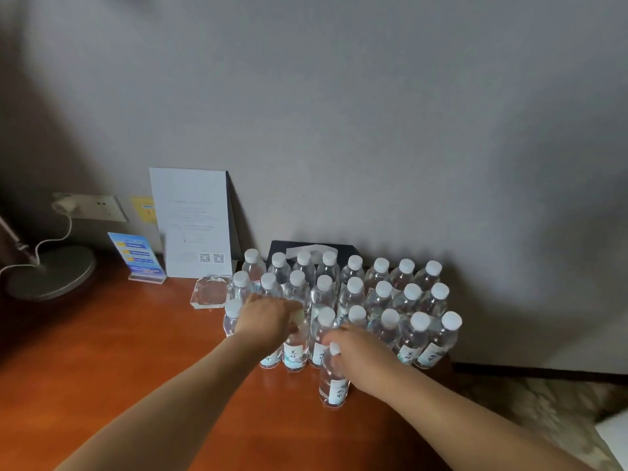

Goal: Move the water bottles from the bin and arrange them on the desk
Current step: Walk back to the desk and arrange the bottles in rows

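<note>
Left hand (268, 319) reaching in palm down, fingers curled over the cap and shoulder of a front-row bottle (295, 348), gripping it from above. Right hand (365, 356) closed round the neck of a lone bottle (333, 379), thumb and fingers wrapped just under the white cap. Lone bottle upright on the table (119, 351), just in front of the block and slightly apart from it. Water bottles (356, 294) massed upright in three rows on the reddish wooden table, caps white, labels facing forward on the nearest row, packed touching one another against the grey wall. Dark tissue box (343, 249) behind the back row, partly hidden. Glass ashtray (209, 294) just left of the block. White card with QR codes (193, 222) leaning on the wall, small blue sign (137, 256) beside it, round lamp base (54, 271) far left with a white cable running to a wall socket (91, 207).
</note>
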